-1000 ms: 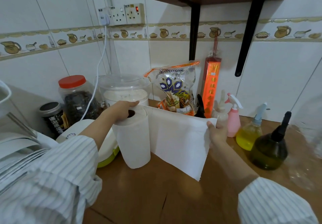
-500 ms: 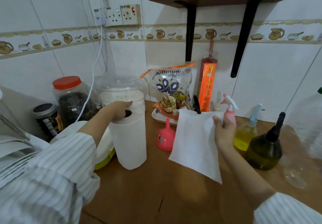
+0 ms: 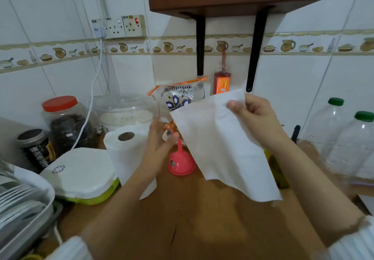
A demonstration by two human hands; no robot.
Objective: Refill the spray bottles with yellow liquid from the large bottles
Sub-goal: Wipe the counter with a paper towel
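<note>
The right hand (image 3: 257,118) pinches a torn white paper towel sheet (image 3: 218,146) aloft, while the left hand (image 3: 159,136), fingers straight and empty, hovers beside the white paper towel roll (image 3: 129,152), near the pink plastic funnel (image 3: 181,162).

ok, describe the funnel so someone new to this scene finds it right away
Start at the wooden counter under the wall shelf. In its middle, between the paper towel roll and the torn sheet held up by the right hand, sits the funnel, wide end down, spout up. It is the only bright pink thing showing.
</note>
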